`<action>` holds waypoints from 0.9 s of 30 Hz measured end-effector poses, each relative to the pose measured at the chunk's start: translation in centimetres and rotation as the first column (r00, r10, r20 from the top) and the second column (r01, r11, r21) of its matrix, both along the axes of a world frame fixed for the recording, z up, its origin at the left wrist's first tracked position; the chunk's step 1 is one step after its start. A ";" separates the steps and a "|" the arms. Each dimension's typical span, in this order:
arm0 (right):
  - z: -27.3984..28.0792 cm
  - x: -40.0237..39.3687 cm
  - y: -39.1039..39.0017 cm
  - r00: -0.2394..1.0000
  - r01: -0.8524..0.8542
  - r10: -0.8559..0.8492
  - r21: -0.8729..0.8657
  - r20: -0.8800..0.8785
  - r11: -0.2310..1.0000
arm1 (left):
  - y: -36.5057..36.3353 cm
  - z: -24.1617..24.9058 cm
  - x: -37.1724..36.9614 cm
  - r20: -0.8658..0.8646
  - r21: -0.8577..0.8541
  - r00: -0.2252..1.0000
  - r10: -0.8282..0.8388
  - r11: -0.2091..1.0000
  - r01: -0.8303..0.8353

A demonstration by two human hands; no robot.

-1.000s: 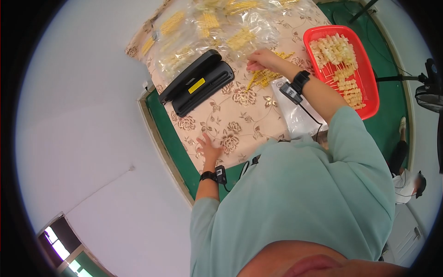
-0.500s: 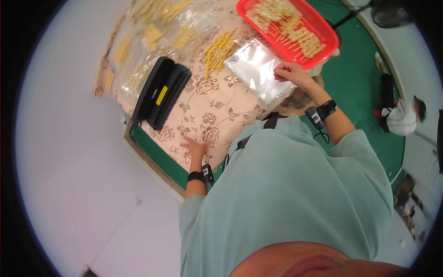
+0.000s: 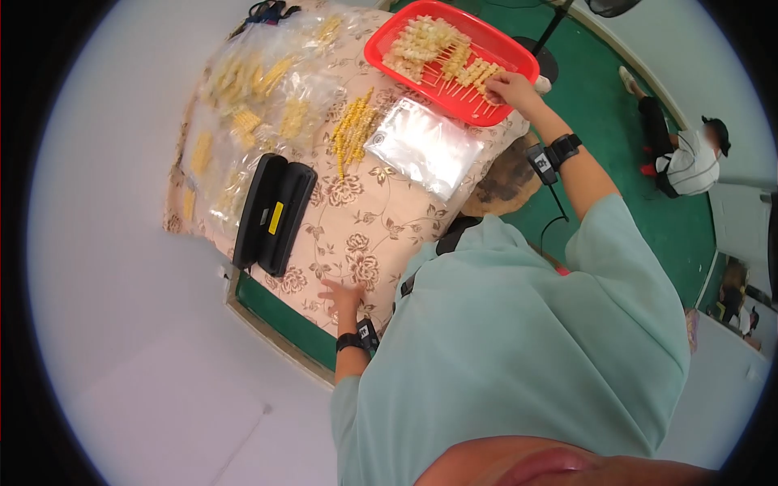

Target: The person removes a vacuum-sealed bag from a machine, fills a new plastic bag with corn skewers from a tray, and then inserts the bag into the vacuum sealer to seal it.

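Observation:
My right hand (image 3: 509,89) reaches over the rim of a red plastic tray (image 3: 531,66), its fingers pinched on the end skewer of a row of skewers (image 3: 478,73) threaded with pale yellow pieces. More loaded skewers (image 3: 429,39) lie heaped at the tray's far left. My left hand (image 3: 344,296) rests with fingers spread on the flowered tablecloth (image 3: 331,243) by the near edge, holding nothing. Between the hands and the tray's left side lie flat clear plastic bags (image 3: 425,146) and a bunch of yellow beaded-looking sticks (image 3: 352,134).
An open black case (image 3: 275,215) with a yellow label lies on the left of the table. Behind it are clear bags (image 3: 243,97) of yellow pieces. A round wooden stool (image 3: 506,182) stands under the table's right edge. A person (image 3: 689,158) sits on the green floor at right.
My right hand has moved from above the clear bags to the skewers in the red tray. The left hand stays spread on the cloth. The whole view has shifted.

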State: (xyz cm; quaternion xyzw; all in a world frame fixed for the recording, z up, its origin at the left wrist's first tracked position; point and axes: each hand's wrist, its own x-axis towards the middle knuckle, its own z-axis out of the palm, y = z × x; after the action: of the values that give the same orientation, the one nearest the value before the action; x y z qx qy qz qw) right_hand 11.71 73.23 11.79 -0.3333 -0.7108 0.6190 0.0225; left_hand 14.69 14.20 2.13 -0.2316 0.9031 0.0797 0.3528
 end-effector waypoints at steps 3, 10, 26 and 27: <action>0.4 -2.2 -0.4 0.997 -0.014 0.003 -0.149 -0.076 0.989 | -0.3 -1.0 0.2 -0.011 -0.051 1.000 -0.010 0.999 0.009; 1.1 -6.6 -8.1 0.879 -0.477 0.469 -0.114 -0.089 0.872 | -0.4 -1.2 0.0 0.022 -0.051 1.000 0.020 0.999 -0.019; -11.0 4.9 -8.1 0.531 -0.747 0.711 -0.142 0.462 0.650 | -1.2 -1.1 0.3 -0.007 -0.003 0.998 -0.058 0.998 0.058; -10.8 4.9 -8.5 0.578 -0.645 0.659 -0.224 0.482 0.730 | -1.3 -1.1 0.2 -0.013 0.008 0.999 -0.048 0.999 0.048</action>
State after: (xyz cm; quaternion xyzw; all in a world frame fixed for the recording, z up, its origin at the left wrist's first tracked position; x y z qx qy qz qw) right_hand 16.62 64.74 1.03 -0.2065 -0.7523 0.4744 -0.4077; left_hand 14.89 12.87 1.06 -0.2078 0.9102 0.0766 0.3500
